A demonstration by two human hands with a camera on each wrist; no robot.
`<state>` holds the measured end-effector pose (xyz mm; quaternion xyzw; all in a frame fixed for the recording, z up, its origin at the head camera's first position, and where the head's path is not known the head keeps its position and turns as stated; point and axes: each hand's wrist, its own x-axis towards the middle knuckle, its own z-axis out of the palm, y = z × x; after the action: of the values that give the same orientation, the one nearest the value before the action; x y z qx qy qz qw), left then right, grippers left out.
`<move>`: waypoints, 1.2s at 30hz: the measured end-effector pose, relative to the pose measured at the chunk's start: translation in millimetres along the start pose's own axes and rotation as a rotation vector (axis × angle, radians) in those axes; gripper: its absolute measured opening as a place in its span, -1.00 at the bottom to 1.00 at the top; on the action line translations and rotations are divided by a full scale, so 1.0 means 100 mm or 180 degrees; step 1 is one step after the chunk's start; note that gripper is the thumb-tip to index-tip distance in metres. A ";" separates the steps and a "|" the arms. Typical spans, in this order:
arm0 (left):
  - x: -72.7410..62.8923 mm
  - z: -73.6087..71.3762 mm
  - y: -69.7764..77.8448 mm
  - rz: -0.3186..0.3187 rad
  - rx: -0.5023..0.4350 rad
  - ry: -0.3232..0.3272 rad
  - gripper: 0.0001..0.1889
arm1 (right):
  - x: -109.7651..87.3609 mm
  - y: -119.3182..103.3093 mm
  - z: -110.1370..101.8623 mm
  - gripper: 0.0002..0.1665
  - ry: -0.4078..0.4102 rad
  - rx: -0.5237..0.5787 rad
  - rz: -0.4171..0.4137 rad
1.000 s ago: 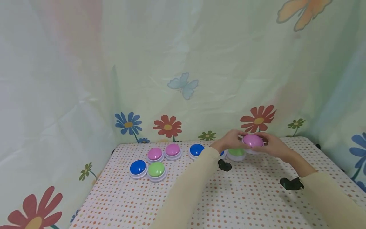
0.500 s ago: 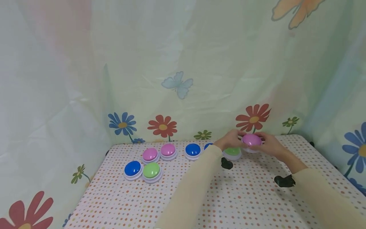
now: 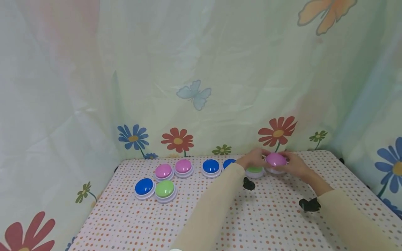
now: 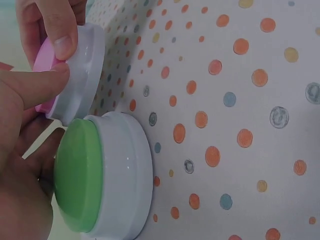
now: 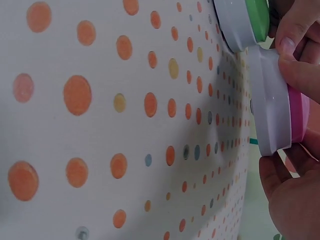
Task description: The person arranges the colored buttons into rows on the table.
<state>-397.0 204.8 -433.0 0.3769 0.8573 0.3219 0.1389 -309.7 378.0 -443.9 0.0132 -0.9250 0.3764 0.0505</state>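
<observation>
Currently, both hands grip one pink dome button [image 3: 276,159] at the right end of the rear row on the table [image 3: 251,216]. The left hand [image 3: 255,158] holds it from the left side; its thumb lies along the white base [image 4: 82,75]. The right hand [image 3: 296,165] holds the opposite side, with fingers set against the rim. Relative to the adjacent unit, the base is tilted — in the right wrist view, its underside appears clear of the surface.

Adjacent unit: a green button [image 4: 80,175], standing just beside the gripped button; rim contact cannot be determined. Further left in the row: a partly covered blue button [image 3: 228,163], then a second blue button [image 3: 210,166].

Left group, four units: a rear pink button [image 3: 183,166], a neighbouring pink button [image 3: 163,170], a front green button [image 3: 164,188] and a front blue button [image 3: 144,186] — all dome side up. Behind the table hangs a pale curtain [image 3: 150,52] printed with flowers and butterflies. Both forearms carry cream sleeves [image 3: 210,212].
</observation>
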 end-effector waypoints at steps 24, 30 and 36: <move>-0.02 0.10 -0.09 -0.0136 0.0019 0.0017 -0.47 | -0.01 0.10 0.12 0.06 0.0012 0.0146 0.0290; -0.03 0.14 -0.10 -0.0161 0.0065 0.0030 -0.45 | -0.02 0.16 0.16 0.04 0.0056 0.0226 0.0313; -0.01 0.14 -0.08 -0.0189 0.0060 0.0069 -0.45 | -0.02 0.18 0.16 0.02 0.0116 0.0358 0.0340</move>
<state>-394.2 206.3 -448.6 0.3491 0.8726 0.3135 0.1355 -310.7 379.7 -468.2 -0.0402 -0.9007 0.4302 0.0464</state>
